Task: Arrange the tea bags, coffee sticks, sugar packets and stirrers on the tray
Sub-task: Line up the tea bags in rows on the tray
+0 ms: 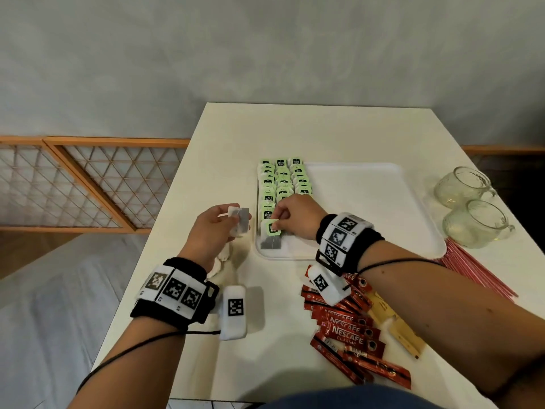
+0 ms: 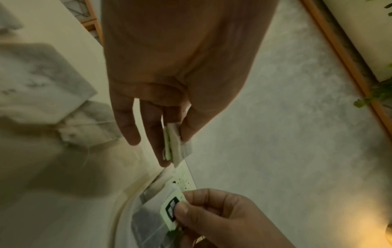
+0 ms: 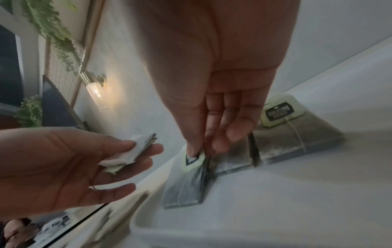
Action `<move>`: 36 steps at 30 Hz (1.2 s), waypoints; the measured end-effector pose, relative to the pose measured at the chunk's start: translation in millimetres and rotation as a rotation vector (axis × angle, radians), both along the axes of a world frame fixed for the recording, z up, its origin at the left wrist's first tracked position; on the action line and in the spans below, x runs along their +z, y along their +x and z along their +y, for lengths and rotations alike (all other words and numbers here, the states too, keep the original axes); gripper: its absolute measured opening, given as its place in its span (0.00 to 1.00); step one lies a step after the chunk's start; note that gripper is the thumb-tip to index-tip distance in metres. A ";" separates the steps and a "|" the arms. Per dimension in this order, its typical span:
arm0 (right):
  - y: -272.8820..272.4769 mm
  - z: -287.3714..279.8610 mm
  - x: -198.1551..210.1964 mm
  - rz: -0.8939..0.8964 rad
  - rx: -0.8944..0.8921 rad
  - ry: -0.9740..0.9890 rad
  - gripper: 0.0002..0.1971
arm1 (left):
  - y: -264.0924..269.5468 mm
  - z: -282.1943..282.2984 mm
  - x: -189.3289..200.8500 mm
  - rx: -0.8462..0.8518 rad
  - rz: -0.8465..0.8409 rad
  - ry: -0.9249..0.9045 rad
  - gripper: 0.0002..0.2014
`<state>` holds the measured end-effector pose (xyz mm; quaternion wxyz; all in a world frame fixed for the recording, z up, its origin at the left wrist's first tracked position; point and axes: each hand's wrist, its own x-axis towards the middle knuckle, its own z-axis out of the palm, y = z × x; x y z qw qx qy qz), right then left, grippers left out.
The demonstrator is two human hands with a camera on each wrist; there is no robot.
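The right hand (image 1: 290, 215) pinches a tea bag's tag (image 1: 272, 226) to extend the tray's (image 1: 383, 202) near-left rows, while the left hand (image 1: 216, 221) pinches spare bags (image 1: 239, 218) ready.

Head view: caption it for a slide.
Right hand sets a tea bag on the tray; left hand holds more.

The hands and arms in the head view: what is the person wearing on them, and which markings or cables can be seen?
Both forearms are bare, without sleeves. Behind the left hand and the right hand sits a black wristband carrying white square tiles printed with black fiducial codes. A white rounded module with one more such code hangs under each wrist. A thin black cable runs back along each forearm.
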<state>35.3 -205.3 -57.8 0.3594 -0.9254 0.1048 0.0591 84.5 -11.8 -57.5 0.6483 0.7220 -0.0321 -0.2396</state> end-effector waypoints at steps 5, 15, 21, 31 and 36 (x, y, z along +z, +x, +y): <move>5.7 -0.8 1.7 -0.017 -0.030 -0.057 0.11 | -3.2 1.6 -1.3 0.048 0.049 -0.009 0.09; -17.8 12.6 38.9 -0.317 0.256 -0.135 0.15 | -10.2 -17.4 11.3 -0.041 0.145 -0.112 0.15; -20.1 -4.2 45.9 -0.297 0.017 0.164 0.09 | -16.8 -19.4 18.9 -0.339 0.178 -0.111 0.23; -24.4 -20.1 50.0 -0.101 -0.078 0.387 0.02 | -24.3 -27.7 18.8 -0.242 -0.102 0.064 0.03; -28.9 -27.6 28.8 0.079 -0.081 0.226 0.05 | -6.8 -6.6 22.2 -0.060 -0.180 0.183 0.04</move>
